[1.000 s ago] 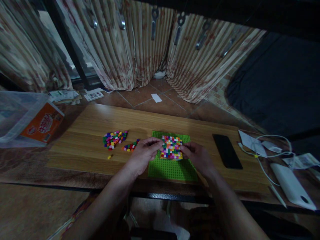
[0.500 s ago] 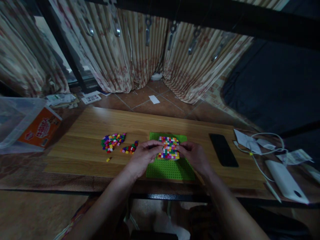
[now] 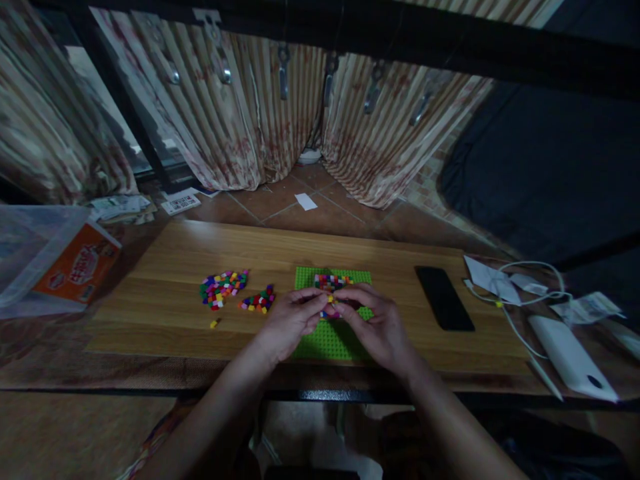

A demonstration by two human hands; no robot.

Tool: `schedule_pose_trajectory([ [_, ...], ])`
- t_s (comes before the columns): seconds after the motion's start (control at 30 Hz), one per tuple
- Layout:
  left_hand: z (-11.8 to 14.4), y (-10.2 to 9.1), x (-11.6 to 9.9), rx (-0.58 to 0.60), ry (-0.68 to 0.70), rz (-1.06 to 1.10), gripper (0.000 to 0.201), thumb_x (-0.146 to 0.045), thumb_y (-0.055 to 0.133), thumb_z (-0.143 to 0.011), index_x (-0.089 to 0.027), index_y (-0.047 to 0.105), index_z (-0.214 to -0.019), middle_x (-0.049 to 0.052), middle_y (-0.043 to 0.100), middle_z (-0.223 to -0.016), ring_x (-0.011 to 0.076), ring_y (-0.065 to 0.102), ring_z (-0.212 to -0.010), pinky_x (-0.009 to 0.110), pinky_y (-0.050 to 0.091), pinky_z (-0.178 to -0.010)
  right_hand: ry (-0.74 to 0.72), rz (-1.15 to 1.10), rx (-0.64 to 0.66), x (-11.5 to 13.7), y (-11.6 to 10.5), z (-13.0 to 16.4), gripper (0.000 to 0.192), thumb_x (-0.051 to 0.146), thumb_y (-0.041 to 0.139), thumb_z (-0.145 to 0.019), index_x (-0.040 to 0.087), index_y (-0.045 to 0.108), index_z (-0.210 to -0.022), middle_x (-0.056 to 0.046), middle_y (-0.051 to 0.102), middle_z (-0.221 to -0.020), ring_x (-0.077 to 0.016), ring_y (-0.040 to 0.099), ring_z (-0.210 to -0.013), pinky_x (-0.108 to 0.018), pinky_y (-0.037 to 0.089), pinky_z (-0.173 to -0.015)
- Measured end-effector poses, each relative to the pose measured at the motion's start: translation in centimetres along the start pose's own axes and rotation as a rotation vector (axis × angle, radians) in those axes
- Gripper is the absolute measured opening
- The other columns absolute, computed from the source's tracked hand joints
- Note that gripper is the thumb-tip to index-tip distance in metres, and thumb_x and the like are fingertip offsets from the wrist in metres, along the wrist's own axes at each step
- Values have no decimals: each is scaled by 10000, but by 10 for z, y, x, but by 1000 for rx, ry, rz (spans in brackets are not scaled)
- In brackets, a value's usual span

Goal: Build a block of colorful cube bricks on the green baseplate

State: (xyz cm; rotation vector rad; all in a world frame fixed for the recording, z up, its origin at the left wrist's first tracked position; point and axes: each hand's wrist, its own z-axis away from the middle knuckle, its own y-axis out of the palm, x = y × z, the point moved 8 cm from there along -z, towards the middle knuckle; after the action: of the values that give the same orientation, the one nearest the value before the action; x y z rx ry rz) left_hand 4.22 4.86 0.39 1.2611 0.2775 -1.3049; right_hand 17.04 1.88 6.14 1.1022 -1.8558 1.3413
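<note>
A block of many-coloured building bricks (image 3: 330,281) sits on a green baseplate (image 3: 327,343), partly covered by my fingers. My left hand (image 3: 290,321) comes in from the left, thumb and index finger pinched over the block's near part. From the right, my right hand (image 3: 375,323) meets it with bent fingers, fingertips nearly touching the left ones. Between the fingertips shows a small yellow brick (image 3: 331,299), with pink just below. How the two hands share the grip is hard to make out. Loose bricks lie in two piles, a larger one (image 3: 223,288) and a smaller one (image 3: 257,300), left of my hands.
One yellow piece (image 3: 214,324) lies apart on the wooden board (image 3: 165,293). A black phone (image 3: 444,298) rests on the right, beside white cables (image 3: 540,303) and a white power bank (image 3: 570,357). A clear plastic box (image 3: 30,260) stands at the far left.
My hands have moved from the block's two sides to meet over its near part, the right one shifting left. More of the block's top is covered now. The view has shifted slightly.
</note>
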Motion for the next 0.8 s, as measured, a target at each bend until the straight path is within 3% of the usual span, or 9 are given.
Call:
schedule_pose_trajectory([
  [0.13,0,6,5,63,-37,-7,308,-337,820,-632,-124,661,-788,-5,586,-637,-3,297,-436,175,113,-412,8,6,-7,2,6,1,149,339,623,-858,258,709,-948,-43,694,-941,-196,649,-911,-329,509,-821],
  [0.3,0,12,11,122,-67,-18,329,-413,793,-662,-131,663,-771,-10,558,-658,-2,279,-443,184,103,-413,2,3,-39,-2,-7,1,143,346,609,-865,249,712,-880,-34,696,-888,-185,648,-846,-312,505,-778],
  [0.43,-1,0,-1,11,-18,-65,331,-440,737,-713,-122,686,-792,-10,536,-634,10,280,-439,195,98,-408,207,109,-108,-33,-34,2,202,396,630,-821,213,713,-847,-39,717,-817,-186,646,-725,-299,492,-672],
  [0.53,-2,-16,-16,-125,67,-130,290,-396,743,-700,-123,659,-752,-21,531,-616,11,295,-432,188,118,-405,347,213,-36,-51,-39,3,186,362,622,-802,200,713,-797,-26,715,-721,-183,642,-654,-289,465,-611],
  [0.67,-4,-23,-18,-188,79,-183,261,-355,740,-695,-131,609,-717,-38,514,-604,6,285,-419,180,137,-404,349,194,52,-52,-26,2,166,326,603,-808,208,715,-778,-23,730,-736,-182,664,-677,-289,476,-633],
  [0.8,-4,-19,-11,-177,43,-193,268,-363,736,-697,-135,597,-712,-40,505,-588,7,279,-413,189,121,-404,348,150,1,-55,-21,0,130,306,630,-778,207,714,-794,-38,745,-771,-192,686,-710,-304,507,-661],
])
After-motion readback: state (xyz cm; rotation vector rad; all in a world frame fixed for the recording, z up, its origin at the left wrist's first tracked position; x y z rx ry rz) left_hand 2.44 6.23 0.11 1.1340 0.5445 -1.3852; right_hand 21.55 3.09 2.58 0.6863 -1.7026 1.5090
